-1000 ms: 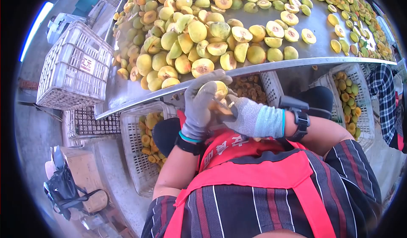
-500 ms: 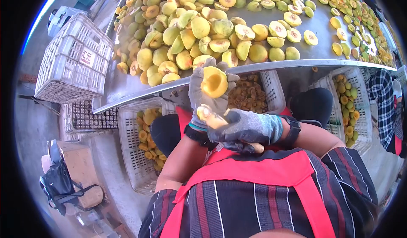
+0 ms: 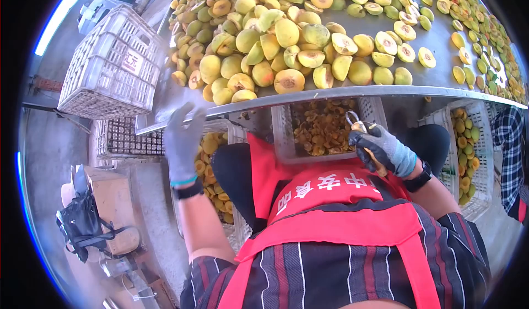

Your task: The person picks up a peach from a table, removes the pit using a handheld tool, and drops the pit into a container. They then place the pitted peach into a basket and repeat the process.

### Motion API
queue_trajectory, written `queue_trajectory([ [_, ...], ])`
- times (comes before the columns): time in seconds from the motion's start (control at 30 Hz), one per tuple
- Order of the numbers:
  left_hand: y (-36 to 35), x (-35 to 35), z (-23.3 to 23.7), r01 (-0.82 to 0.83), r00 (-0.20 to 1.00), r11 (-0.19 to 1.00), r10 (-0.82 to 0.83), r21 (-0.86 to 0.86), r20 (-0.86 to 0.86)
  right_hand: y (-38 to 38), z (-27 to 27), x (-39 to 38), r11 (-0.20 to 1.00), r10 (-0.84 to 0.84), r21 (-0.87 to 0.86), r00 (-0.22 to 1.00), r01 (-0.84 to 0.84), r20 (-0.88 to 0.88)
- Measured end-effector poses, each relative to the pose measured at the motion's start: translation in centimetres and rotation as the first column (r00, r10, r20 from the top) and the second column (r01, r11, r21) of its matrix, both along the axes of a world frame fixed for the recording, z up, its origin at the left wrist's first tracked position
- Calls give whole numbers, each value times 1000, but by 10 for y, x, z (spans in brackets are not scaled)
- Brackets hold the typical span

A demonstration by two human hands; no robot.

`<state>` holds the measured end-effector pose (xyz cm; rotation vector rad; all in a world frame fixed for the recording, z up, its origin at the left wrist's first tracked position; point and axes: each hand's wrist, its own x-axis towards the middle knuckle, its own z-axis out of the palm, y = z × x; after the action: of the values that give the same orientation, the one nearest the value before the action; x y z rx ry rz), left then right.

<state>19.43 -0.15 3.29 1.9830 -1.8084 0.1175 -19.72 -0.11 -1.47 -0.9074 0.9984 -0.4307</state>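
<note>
My right hand (image 3: 383, 148), in a grey and black glove, is closed around the wooden handle of a pitting spoon (image 3: 359, 126) with a metal loop at its tip. It is above my lap, beside the crate of pits and scraps (image 3: 325, 127). My left hand (image 3: 184, 141), gloved and somewhat blurred, is over the near edge of the crate of hollowed peach halves (image 3: 212, 144). Its fingers look stretched out, and I see no fruit in it. Halved peaches (image 3: 289, 81), many with pits showing, are heaped on the metal table (image 3: 341, 91) ahead.
A white plastic crate (image 3: 113, 66) stands left of the table, above a dark crate (image 3: 124, 141). Another crate of peach halves (image 3: 465, 155) is at my right, near a person's checked sleeve (image 3: 507, 144). A black bag (image 3: 82, 223) rests by a cardboard box (image 3: 113, 199).
My left hand has moved left and down from the table edge, and the hollowed peach half is gone from it. My right hand has moved right with the pitting spoon, away from the left.
</note>
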Motion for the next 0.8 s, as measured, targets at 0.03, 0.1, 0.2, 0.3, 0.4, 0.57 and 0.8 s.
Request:
queue_trajectory([
  [0.03,-13,-7,-4,126,983,992,-124,5,-135,0,-2,4,999,30,-28,999,-29,13],
  [0.1,-37,-43,-7,111,961,934,-14,339,-277,0,7,15,997,63,-40,998,-63,5],
  [0.2,-70,-33,-39,390,907,903,-411,178,97,1,23,23,994,86,-60,996,-88,-30],
  [0.3,-86,-34,-18,303,915,814,-393,495,86,2,9,21,990,109,-88,994,-109,-12],
  [0.4,-84,-35,-35,290,905,884,-378,366,196,4,5,24,991,92,-100,996,-91,3],
  [0.57,-80,-37,-58,291,949,950,-302,-116,-93,6,15,23,995,52,-87,999,-51,7],
  [0.8,-37,-135,-28,224,251,965,-195,-139,-948,-20,18,58,963,-119,-237,992,127,50],
])
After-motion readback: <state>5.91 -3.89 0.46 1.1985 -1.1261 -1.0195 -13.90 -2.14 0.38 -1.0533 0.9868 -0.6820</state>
